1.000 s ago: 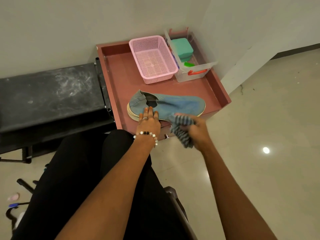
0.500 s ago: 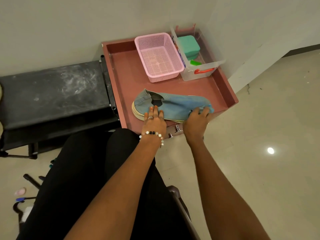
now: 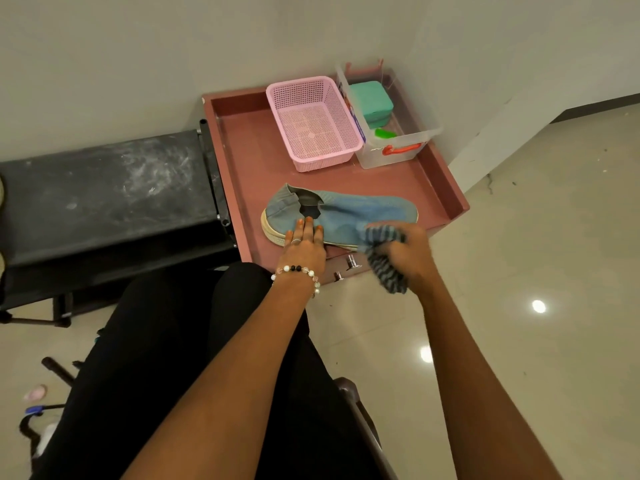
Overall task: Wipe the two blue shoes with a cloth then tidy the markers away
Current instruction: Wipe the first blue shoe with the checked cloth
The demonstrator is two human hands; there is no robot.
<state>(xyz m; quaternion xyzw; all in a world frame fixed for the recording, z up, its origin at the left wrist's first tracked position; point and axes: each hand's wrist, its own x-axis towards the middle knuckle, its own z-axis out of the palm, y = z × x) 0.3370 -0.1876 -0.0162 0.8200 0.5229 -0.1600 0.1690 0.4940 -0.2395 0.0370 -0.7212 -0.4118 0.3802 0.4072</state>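
Blue shoe (image 3: 341,216) lies on tray (image 3: 249,161), basket (image 3: 313,123) at 12 o'clock. Left hand (image 3: 304,245) flat, fingers spread, pinning heel steady; right hand (image 3: 407,252) fisted around striped cloth (image 3: 384,258) at sole edge.

Plain pale walls (image 3: 138,57) meet a glossy beige floor (image 3: 536,237) (lamp reflections); dusty black bench (image 3: 104,192) at left.

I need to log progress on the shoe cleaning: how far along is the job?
Nothing looks finished. In hand: the left hand steadies the blue fabric slip-on shoe on the reddish-brown tray table, while the right hand rubs a grey striped cloth along its near side. Left: a second shoe and the markers, neither visible.
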